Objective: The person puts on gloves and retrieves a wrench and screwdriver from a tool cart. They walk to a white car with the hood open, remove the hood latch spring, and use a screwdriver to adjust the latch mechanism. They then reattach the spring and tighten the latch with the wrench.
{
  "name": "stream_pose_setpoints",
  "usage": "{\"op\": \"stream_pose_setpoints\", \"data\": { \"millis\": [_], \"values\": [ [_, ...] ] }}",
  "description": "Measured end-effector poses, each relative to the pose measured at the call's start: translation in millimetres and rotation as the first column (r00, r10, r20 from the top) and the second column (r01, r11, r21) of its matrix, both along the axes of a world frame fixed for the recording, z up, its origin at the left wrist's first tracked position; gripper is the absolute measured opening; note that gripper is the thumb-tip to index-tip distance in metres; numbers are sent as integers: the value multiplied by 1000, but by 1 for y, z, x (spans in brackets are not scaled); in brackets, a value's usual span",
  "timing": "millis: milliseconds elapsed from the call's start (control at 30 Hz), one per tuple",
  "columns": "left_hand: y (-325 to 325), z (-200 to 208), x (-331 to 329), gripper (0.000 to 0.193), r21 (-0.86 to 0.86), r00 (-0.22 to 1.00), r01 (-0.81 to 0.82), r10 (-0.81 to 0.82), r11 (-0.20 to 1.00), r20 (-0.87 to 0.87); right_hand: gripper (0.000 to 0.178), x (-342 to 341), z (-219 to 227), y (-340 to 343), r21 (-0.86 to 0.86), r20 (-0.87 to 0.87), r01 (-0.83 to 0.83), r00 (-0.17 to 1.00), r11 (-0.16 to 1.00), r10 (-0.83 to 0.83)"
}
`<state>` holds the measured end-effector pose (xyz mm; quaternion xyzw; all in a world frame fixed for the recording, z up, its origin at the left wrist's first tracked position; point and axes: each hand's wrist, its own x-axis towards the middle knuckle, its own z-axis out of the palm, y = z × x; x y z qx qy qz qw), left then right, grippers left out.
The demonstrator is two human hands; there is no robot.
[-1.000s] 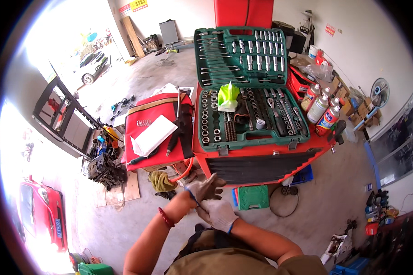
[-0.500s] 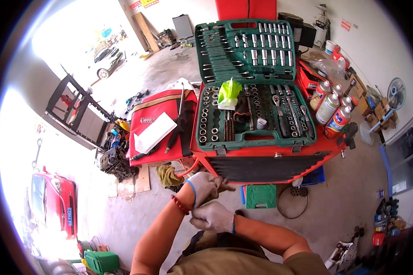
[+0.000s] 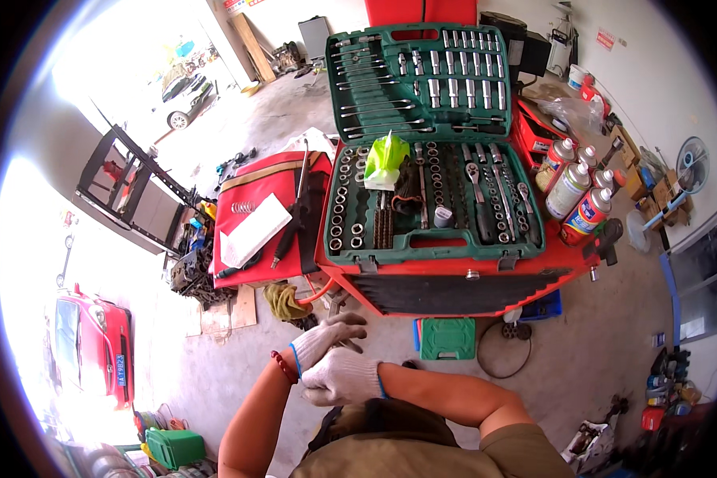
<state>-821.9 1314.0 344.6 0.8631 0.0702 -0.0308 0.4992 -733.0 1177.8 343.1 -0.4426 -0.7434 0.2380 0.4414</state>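
Both my hands wear pale knit work gloves with blue cuff edges. My left hand (image 3: 329,338) reaches forward with its fingers loosely stretched and nothing seen in them. Against its wrist, at the glove's cuff, my right hand (image 3: 344,377) is closed; its fingertips are partly hidden, and it seems to grip the left glove. Ahead of both hands, a red tool cabinet (image 3: 446,291) carries an opened green socket set case (image 3: 438,247). Rows of sockets and wrenches fill the case. On top of them lie a bright green-and-white packet (image 3: 386,163) and a small white tub (image 3: 443,217).
Several spray cans (image 3: 570,191) stand at the cabinet's right. To its left, a red cover (image 3: 255,179) bears a white sheet (image 3: 255,231), a coil spring (image 3: 244,207) and a black-handled tool. A yellowish rag (image 3: 285,303) hangs nearby. On the floor lies a green case (image 3: 448,338).
Both hands have moved slightly left and stay pressed together at the left wrist. The left fingers look a little more spread. The view has shifted slightly.
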Motion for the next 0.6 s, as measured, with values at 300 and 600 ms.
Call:
{"op": "stream_pose_setpoints", "data": {
  "millis": [300,600],
  "values": [
    [-7,58,17,33,5,867,-499,499,867,3,25,0,-2,25,133,-9,-201,979,970,204],
    [56,62,10,43,-333,847,-506,530,796,-18,24,6,3,67,-32,73,-174,982,984,176]
  ]
}}
